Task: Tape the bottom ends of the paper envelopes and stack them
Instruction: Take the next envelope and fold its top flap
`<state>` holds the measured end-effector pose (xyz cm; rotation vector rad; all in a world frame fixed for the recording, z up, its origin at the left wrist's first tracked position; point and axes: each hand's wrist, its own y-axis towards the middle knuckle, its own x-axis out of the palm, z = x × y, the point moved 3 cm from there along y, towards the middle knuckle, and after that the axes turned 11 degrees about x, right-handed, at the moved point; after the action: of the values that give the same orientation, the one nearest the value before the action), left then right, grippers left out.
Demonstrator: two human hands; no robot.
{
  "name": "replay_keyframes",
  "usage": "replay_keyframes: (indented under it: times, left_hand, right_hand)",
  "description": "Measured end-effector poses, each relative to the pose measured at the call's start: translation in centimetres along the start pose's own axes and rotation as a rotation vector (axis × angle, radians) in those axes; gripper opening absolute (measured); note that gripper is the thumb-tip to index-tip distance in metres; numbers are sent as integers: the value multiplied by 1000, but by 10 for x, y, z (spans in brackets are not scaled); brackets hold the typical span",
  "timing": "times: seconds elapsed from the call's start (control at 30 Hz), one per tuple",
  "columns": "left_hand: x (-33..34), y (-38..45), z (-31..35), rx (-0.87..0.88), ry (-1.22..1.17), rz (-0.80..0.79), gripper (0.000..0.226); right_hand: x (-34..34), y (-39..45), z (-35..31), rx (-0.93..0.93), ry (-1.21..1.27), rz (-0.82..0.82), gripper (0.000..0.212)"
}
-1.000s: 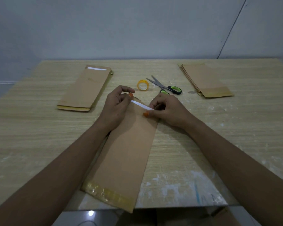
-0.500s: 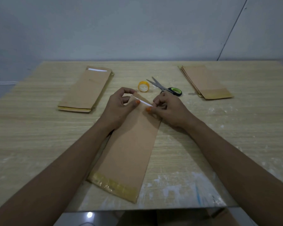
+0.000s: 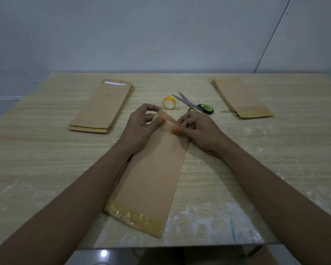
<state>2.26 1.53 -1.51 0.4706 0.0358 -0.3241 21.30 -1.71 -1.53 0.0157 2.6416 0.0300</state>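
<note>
My fingers (image 3: 161, 120) of both hands pinch the far end of the brown paper envelope (image 3: 153, 169) in front of me: the left hand (image 3: 139, 129) grips the left side of that end between thumb and curled fingers, and the right hand (image 3: 197, 131) pinches the right side, thumb pressed on top. Between the two hands the far flap is lifted a little off the sheet and folded toward me. The envelope lies flat on the counter (image 3: 256, 169) with its long axis running from me away, leaning slightly to the right as it goes; its taped bottom end, a glossy yellowish strip, points back at me and sits close to the counter's near edge, and the end I hold points toward the wall. Just beyond my hands stands a small yellow roll of tape (image 3: 169, 102), and beside it to the right lie scissors (image 3: 194, 105) with black and green handles, blades aimed away to the left. Farther left is a stack of envelopes (image 3: 101, 108) lying lengthwise like mine, a white slip showing at its far end. At the far right lies another stack of envelopes (image 3: 241, 98), taped ends toward me.
</note>
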Motion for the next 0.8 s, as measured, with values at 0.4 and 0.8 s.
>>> replay_keyframes:
  times: [0.4, 0.8]
  left_hand:
    - [-2, 1, -3, -69, -130, 62, 26]
    - [-2, 1, -2, -35, -70, -11, 19]
  right_hand:
    - [-5, -1, -4, -6, 116, 95, 22]
    - [-7, -1, -5, -18, 375, 53, 16]
